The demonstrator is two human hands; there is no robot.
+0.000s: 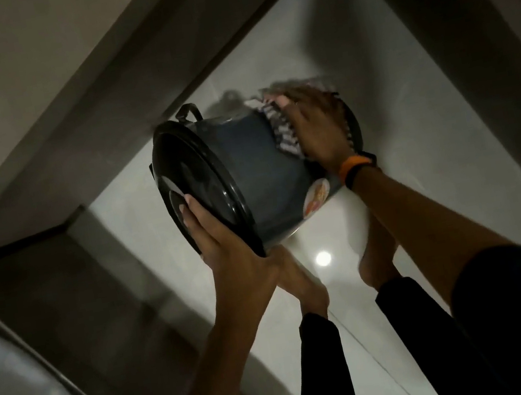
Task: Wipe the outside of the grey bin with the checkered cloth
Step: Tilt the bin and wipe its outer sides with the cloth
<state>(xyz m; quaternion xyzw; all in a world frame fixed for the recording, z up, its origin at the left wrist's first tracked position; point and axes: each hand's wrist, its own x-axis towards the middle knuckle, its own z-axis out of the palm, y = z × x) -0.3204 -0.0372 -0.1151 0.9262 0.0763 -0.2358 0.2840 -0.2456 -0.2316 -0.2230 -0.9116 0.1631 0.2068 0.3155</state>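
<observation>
Grey bin held tilted on its side above the floor, centre of view. L hand at the near-left end, thumb and fingers wrapped over the black lid rim. R hand on the far-right end near the base, fingers spread fairly flat, pressing the checkered cloth onto the bin wall; blurred.

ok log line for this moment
left hand grips rim of black lid | right hand presses checkered cloth on grey bin side | bin tipped sideways

Glossy pale floor, grey wall, lamp reflection.
</observation>
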